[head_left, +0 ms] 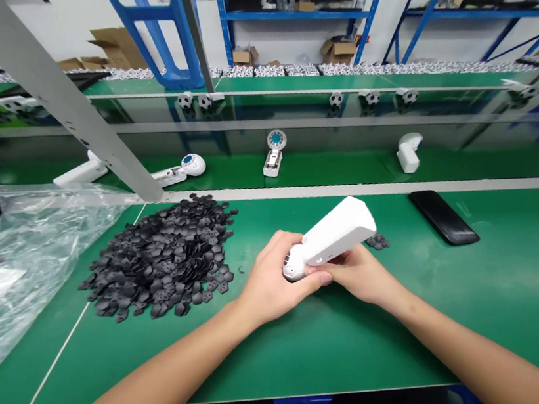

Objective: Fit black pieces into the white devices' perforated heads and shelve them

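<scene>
Tabletop [328, 346] between white device [340, 232] and near edge [373, 389]

White device [338, 233] in two-handed grip [270, 280] [365, 277], heaped black pieces [167, 255], green tabletop [500, 291]

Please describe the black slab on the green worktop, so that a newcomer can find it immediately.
Start at the green worktop across the front. To the right of the white device held above it, near the pale rail at its far edge, lies the black slab, long with rounded corners. It is one large, smooth piece, unlike the heap of small black pieces on the left.
</scene>
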`<action>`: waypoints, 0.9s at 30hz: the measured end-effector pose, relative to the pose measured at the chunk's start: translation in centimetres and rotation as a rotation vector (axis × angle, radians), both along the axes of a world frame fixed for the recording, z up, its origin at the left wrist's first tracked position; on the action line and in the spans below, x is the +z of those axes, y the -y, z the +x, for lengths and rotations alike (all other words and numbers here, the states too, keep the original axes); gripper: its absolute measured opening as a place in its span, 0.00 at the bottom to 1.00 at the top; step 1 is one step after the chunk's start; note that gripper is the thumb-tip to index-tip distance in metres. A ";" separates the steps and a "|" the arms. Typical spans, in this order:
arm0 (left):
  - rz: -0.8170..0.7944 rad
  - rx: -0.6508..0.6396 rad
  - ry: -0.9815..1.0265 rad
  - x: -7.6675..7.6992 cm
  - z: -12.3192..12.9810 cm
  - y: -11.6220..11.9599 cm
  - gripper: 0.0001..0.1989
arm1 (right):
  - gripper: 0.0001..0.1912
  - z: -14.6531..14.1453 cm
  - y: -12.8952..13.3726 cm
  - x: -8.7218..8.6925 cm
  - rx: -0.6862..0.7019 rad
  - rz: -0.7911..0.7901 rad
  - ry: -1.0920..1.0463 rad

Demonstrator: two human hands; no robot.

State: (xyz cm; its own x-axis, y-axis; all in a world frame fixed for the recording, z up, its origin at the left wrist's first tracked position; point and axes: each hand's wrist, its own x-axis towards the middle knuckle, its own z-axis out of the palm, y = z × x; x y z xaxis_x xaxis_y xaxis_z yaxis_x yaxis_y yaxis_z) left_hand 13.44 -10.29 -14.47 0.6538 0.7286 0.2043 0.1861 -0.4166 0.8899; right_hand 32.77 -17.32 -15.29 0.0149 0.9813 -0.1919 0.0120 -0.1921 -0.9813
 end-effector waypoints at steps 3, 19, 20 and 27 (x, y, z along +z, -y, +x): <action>-0.035 0.003 0.028 0.0 0.0 -0.1 0.24 | 0.13 -0.3 -0.1 -0.1 -0.001 0.015 0.032; -0.036 -0.007 -0.278 0.7 3.6 -4.9 0.29 | 0.22 3.1 -2.5 -0.5 -0.092 0.304 0.502; -0.038 0.002 -0.318 1.0 4.5 -6.7 0.29 | 0.25 3.9 -2.8 -0.2 -0.114 0.307 0.557; 0.157 0.297 -0.621 2.9 10.1 -19.5 0.30 | 0.11 11.9 -2.2 3.1 -0.028 0.241 0.876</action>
State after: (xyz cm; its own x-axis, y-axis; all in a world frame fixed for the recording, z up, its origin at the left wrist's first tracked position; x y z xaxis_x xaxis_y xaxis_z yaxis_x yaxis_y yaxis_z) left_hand 23.52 9.18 -11.61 0.4618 0.8867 -0.0250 0.7657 -0.3842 0.5158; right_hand 44.65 -15.09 -12.24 0.0834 0.9905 0.1094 0.7710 0.0054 -0.6368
